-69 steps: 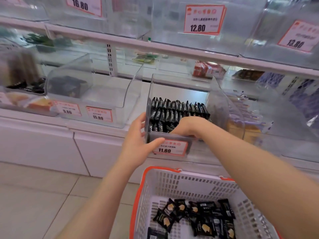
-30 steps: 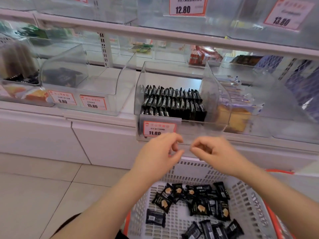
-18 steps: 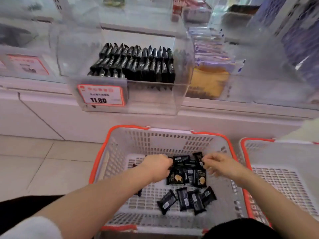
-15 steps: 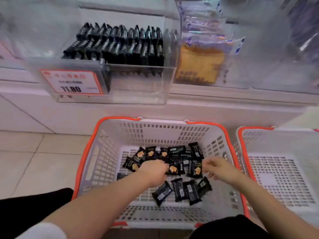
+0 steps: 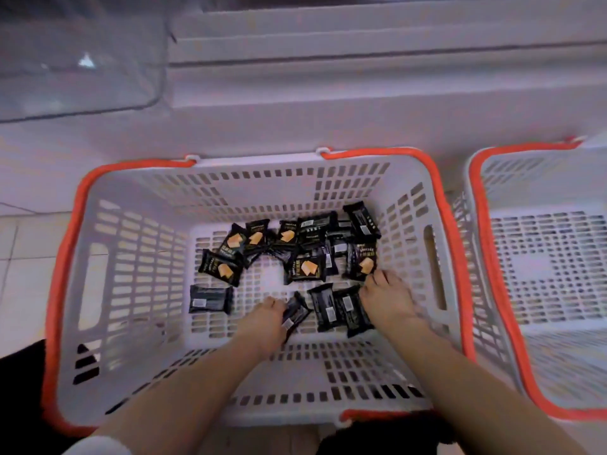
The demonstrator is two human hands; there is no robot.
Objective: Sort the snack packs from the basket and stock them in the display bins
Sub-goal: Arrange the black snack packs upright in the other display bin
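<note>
Head camera looks steeply down, so both forearms enter from the bottom edge with their elbows cut off, and a white sleeve cuff (image 5: 98,446) shows only as a sliver at the lower left. Fingertips of both hands are partly hidden behind the knuckles, and motion blur softens the edges.

Both arms reach forward and down into the white slotted plastic basket with an orange rim (image 5: 138,290). The left hand (image 5: 262,318) is turned palm down with fingers curled, and it pinches one black foil snack pack (image 5: 294,315) that stands tilted on its edge, barcode label facing up. The right hand (image 5: 387,298) lies palm down with fingers bent, its fingertips touching the lower edge of a black pack printed with a yellow cracker (image 5: 361,262); whether it grips that pack cannot be told.

Between the hands lie two face-down black packs (image 5: 338,310), side by side. Farther in, a loose heap of black snack packs (image 5: 295,244) covers the basket floor, and one pack (image 5: 210,298) lies apart at the left.

A second white basket with an orange rim (image 5: 486,257) stands just beside, cut off at the right edge. Beyond, a clear plastic display bin (image 5: 82,60) juts over the white shelf base (image 5: 328,93).
</note>
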